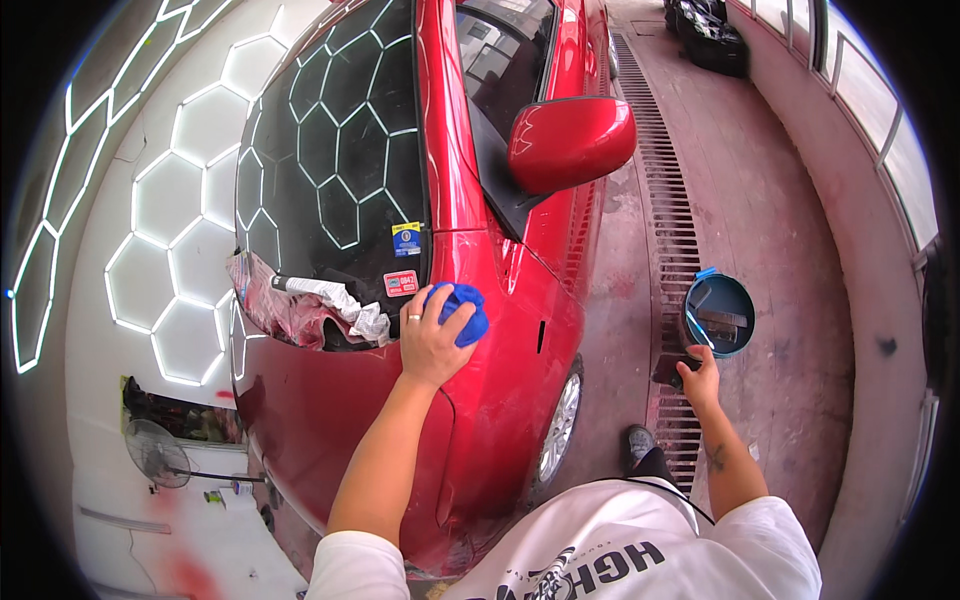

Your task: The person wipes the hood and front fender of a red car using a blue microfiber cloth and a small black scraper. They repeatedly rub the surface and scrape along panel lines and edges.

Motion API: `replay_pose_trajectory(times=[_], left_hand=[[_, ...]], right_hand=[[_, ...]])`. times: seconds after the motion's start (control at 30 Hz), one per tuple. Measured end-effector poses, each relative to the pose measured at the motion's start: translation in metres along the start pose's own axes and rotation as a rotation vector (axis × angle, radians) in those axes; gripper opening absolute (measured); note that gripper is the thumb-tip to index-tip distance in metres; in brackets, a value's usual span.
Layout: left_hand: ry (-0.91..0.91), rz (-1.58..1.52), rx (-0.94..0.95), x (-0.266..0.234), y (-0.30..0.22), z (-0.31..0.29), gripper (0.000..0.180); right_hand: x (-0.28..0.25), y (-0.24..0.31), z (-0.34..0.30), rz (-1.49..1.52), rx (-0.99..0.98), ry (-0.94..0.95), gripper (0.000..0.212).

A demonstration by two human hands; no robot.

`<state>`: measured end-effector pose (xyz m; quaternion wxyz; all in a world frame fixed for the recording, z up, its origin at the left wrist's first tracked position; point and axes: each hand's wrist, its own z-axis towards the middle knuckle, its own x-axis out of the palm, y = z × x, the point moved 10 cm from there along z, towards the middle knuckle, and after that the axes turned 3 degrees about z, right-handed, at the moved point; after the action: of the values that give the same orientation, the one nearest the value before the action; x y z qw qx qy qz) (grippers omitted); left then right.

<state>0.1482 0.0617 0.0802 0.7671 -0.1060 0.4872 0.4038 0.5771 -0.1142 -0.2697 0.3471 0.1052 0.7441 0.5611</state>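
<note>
My left hand (434, 346) is closed around a crumpled blue cloth (461, 314). It presses the cloth on the red car (505, 370), beside the lower corner of the windshield (350, 130). Lower right, my right hand (702, 376) is closed on a small dark flat piece (668, 369), whose kind I cannot make out. Just beyond those fingers is a dark blue-green bucket (748, 312). A thin white strip runs from the bucket toward my fingers; whether I grip it is unclear. Something grey lies inside the bucket.
Crumpled printed paper (320, 305) covers the windshield's base. A red side mirror (575, 145) juts out ahead on the right. A floor drain grate (665, 190) runs alongside the car. A fan (157, 453) stands at left, and black bags (708, 35) lie far right.
</note>
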Motion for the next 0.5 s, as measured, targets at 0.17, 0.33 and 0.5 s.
replay_pose_trajectory(times=[0.17,0.33,0.5], left_hand=[[-0.127,0.011,0.024,0.034,0.034,0.115,0.053],[-0.222,0.155,-0.026,0.038,0.076,0.181,0.046],[-0.194,0.160,-0.120,0.043,0.070,0.172,0.048]], right_hand=[[-0.020,-0.116,-0.021,0.063,0.196,0.164,0.057],[-0.028,-0.042,-0.049,0.150,0.184,0.234,0.055],[-0.033,-0.027,-0.029,-0.263,-0.009,0.086,0.026]])
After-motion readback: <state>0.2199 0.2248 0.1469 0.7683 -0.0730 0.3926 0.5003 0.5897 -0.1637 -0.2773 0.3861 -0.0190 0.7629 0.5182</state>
